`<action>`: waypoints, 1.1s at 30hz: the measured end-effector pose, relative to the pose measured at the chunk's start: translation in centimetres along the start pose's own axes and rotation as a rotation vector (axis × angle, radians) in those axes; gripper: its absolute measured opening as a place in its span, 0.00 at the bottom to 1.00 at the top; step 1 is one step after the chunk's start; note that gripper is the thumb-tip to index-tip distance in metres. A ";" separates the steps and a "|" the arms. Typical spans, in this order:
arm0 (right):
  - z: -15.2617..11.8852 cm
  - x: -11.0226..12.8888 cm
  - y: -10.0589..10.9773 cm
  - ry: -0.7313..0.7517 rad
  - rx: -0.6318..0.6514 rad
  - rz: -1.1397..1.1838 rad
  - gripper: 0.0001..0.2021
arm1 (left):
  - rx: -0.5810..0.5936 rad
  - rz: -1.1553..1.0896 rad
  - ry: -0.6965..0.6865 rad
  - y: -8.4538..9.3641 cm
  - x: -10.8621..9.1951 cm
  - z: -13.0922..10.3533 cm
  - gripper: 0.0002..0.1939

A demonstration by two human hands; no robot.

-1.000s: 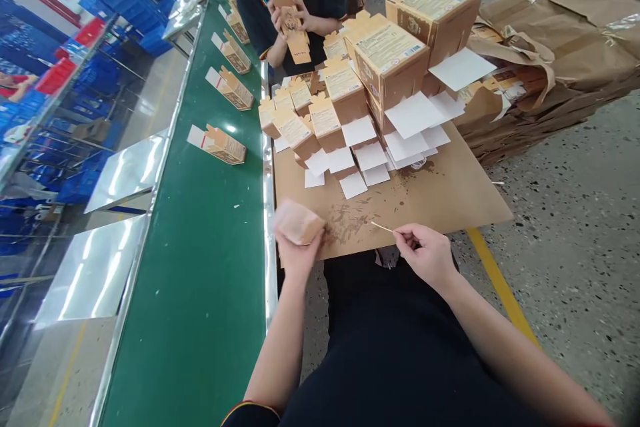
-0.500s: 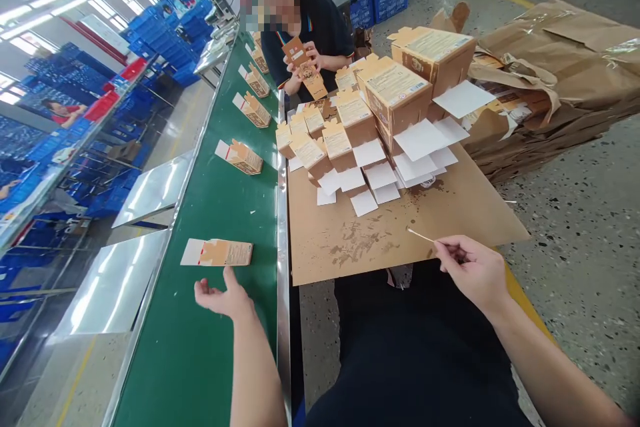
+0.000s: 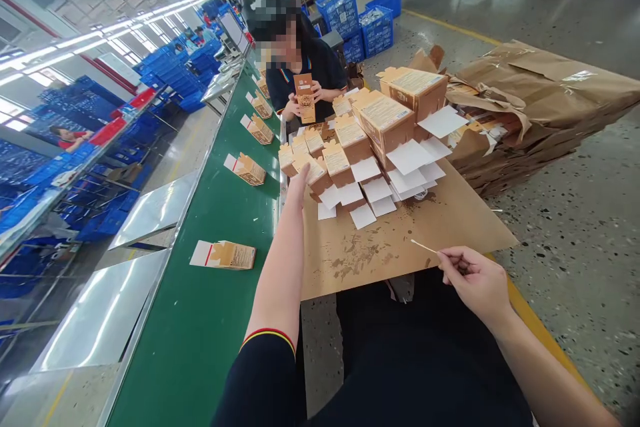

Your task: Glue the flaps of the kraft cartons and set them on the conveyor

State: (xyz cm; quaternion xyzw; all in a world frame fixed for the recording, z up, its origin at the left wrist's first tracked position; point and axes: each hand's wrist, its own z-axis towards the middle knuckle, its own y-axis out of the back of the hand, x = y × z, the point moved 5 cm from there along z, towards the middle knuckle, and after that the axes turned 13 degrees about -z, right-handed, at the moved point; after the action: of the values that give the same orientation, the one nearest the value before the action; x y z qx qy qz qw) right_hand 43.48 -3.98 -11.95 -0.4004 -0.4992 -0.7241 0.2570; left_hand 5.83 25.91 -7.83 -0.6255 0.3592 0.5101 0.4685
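My left hand (image 3: 300, 181) reaches to the near left side of a pile of folded brown cartons. Its thumb side is against a small carton (image 3: 316, 175); the other fingers are hidden, so whether they grip it I cannot tell. In my right hand (image 3: 473, 278) a thin cotton swab (image 3: 425, 247) is pinched, its white tip pointing left over the brown cardboard sheet (image 3: 450, 213). Dark wet-looking smears mark that sheet below the pile. White flaps (image 3: 363, 216) stick out from the cartons toward me.
A green conveyor belt (image 3: 200, 320) runs along the left, with a carton (image 3: 233, 255) lying near me and several farther up. Across the pile a co-worker (image 3: 320, 67) holds a brown carton (image 3: 305, 97). Brown paper-wrapped stacks (image 3: 540, 107) stand at right; blue crates (image 3: 377, 30) behind.
My left hand has moved from beside the carton on the belt, up and right to the pile. My right hand still holds the swab. The view has tilted up slightly.
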 end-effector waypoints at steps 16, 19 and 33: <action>-1.6 2.4 -3.3 0.123 0.210 0.035 0.14 | -0.010 -0.229 0.122 7.5 4.0 -20.6 0.44; -1.9 3.6 -7.6 0.295 0.277 0.021 0.11 | -0.028 -0.192 0.138 6.9 5.2 -22.0 0.48; -3.1 2.5 -11.4 0.452 0.319 -0.126 0.11 | -0.047 -0.114 0.150 6.9 6.9 -22.6 0.45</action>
State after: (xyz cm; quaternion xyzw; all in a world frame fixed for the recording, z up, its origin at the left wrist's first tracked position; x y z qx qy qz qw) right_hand 32.34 -2.60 -16.33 -0.1514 -0.5608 -0.7219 0.3761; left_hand 7.76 2.53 -15.18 -0.6922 0.3450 0.4425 0.4539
